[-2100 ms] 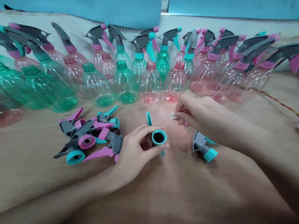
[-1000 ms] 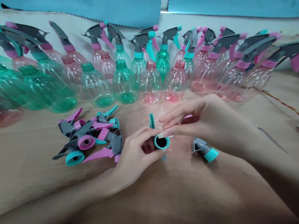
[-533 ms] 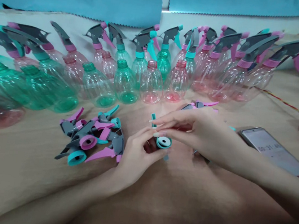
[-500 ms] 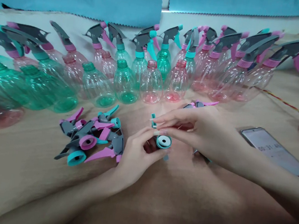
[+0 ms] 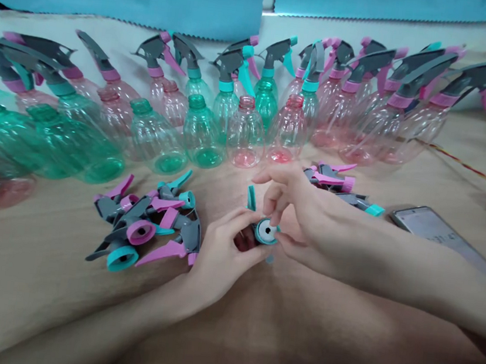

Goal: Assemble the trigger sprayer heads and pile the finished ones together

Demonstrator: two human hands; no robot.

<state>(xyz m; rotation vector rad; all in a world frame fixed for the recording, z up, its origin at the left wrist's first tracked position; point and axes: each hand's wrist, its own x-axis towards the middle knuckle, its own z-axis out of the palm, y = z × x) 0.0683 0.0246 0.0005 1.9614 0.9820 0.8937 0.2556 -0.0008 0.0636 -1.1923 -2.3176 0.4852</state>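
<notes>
A grey trigger sprayer with a teal collar (image 5: 266,231) and teal trigger (image 5: 251,197) is gripped in my left hand (image 5: 227,242), its collar opening facing me. Inside the collar sits a white disc with a dark hole in the middle. My left fingers hide most of the grey body. My right hand (image 5: 309,222) is at the right side of the collar, with bent fingers and thumb against its rim and the index finger raised. To the left lies a heap of pink, teal and grey trigger sprayers (image 5: 190,234).
Clear green bottles (image 5: 204,136) and pink bottles (image 5: 245,132) stand in rows behind, many with sprayers fitted. More loose sprayers (image 5: 329,178) lie beyond my right hand. A phone (image 5: 445,230) with a timer rests at right, near a twisted red-yellow wire (image 5: 470,165).
My right hand has shifted from flat above the sprayer to its right side, with fingers now curled at the collar. The left hand keeps its hold.
</notes>
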